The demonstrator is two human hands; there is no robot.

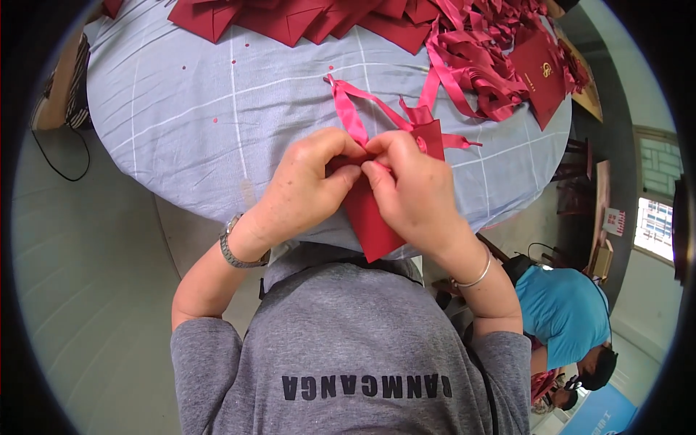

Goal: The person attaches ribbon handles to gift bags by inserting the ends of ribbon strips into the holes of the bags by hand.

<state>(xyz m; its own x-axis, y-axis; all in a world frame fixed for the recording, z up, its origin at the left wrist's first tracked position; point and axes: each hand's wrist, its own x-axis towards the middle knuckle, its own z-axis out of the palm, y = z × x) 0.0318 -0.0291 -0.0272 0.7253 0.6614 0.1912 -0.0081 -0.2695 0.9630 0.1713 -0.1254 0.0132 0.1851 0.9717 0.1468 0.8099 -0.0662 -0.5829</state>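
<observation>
A dark red paper gift bag (373,230) is held at the near edge of the table, its lower part hanging between my two hands. Pinched fingers of my left hand (308,174) hold the pink satin ribbon (349,116) where it meets the bag's edge. My right hand (417,190) is closed on the same edge of the bag, its fingertips nearly touching those of the left. The hole and the exact grip are hidden behind the fingers. Beyond the right hand, ribbon passes through another hole in the bag, and a tipped ribbon end (464,141) sticks out.
Flat red bags (290,22) overlap along the far side of the round table with its grey-blue checked cloth (174,145). A heap of pink ribbons (478,65) lies at the far right, beside another red bag (536,80). A person in a blue shirt (569,312) bends at the right.
</observation>
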